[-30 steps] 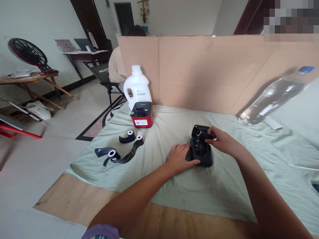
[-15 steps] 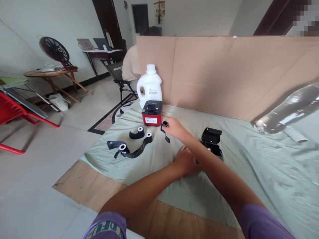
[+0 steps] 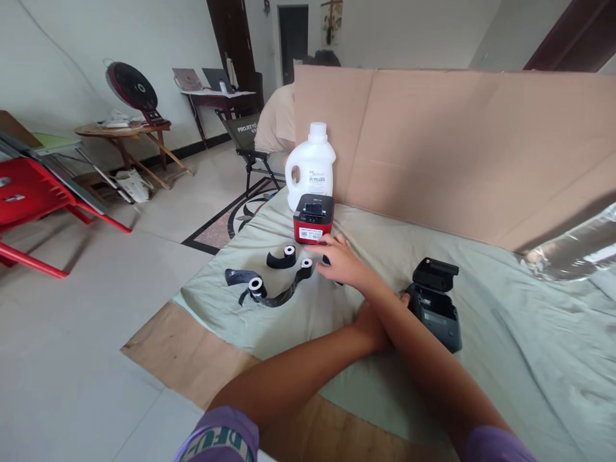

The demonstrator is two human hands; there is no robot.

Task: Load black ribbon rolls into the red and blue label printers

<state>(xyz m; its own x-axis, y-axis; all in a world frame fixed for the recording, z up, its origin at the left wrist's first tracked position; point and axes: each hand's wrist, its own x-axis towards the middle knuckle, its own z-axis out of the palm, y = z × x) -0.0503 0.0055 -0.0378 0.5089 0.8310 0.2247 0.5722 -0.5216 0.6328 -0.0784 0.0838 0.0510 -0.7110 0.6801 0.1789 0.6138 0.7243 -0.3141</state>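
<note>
My right hand [image 3: 341, 260] is open, its fingers spread just above a small black roll [image 3: 326, 260] on the cloth that it mostly hides. My left hand [image 3: 375, 324] passes under the right forearm, its fingertips closed at the near left side of a black printer [image 3: 436, 314] with its lid raised; part of that hand is hidden. Left of my right hand lie a black roll with a short curled tail [image 3: 283, 258], a partly unwound roll [image 3: 306, 266] and another roll with a white core [image 3: 256, 287]. Behind them stands a red and black printer-like box [image 3: 314, 219].
A white jug [image 3: 312, 163] stands behind the red box, before a tall cardboard panel [image 3: 462, 147]. Pale green cloth [image 3: 510, 359] covers most of the wooden board [image 3: 192, 346]. Clear plastic wrap [image 3: 577, 247] lies at right. Beyond the panel a person [image 3: 276, 122] sits in a folding chair.
My right hand has let go of the small black roll, which now rests on the cloth, and its fingers have spread. The view has swung left, and more of the black printer shows.
</note>
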